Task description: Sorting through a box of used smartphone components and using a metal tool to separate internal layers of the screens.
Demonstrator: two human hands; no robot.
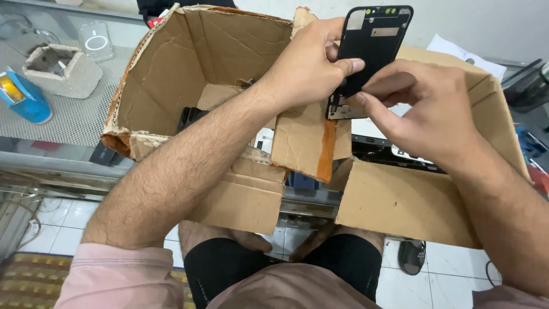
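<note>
A black phone screen panel [373, 40] is held upright above two cardboard boxes, its back side facing me. My left hand [306, 66] grips its left edge, thumb across the panel's middle. My right hand [426, 106] pinches the panel's lower edge with thumb and forefinger near a small flex connector [343, 110]. Below the hands sit a torn open cardboard box [171, 74] on the left and a second cardboard box [412, 200] on the right, which holds more dark flat parts [389, 153].
A glass counter with a grey mesh mat [68, 114] lies at left, carrying a blue tape dispenser [23, 94], a grey block [60, 68] and a clear phone case [96, 41]. Below are my knees, a tiled floor and a sandal [412, 256].
</note>
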